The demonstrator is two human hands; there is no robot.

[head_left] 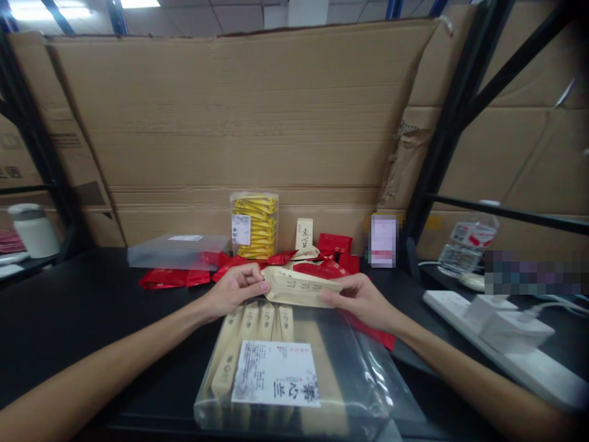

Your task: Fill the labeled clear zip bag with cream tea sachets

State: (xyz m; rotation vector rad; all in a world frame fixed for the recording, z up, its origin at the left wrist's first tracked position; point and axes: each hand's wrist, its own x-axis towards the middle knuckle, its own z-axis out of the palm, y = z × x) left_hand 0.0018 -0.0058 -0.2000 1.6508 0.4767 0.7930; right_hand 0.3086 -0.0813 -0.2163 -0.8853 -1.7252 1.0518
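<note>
A cream-coloured printed packet (299, 288) is held level between both hands. My left hand (237, 288) pinches its left end, and my right hand (361, 299) grips its right end, thumb in front. Just below the packet lies a clear plastic box (363, 380) with a white printed label (276, 373) on it. Inside the box, several similar cream packets (248, 322) stand in a row toward the left side. Red packets (331, 268) lie loosely behind my hands, with another cream packet (304, 236) standing among them.
Behind, a clear box of yellow packets (262, 227) stands against a cardboard wall (230, 123). A translucent plastic box (165, 252) lies to its left. On the right are a white power strip (460, 313) with plugs and a water bottle (469, 239); a flask (34, 230) stands far left.
</note>
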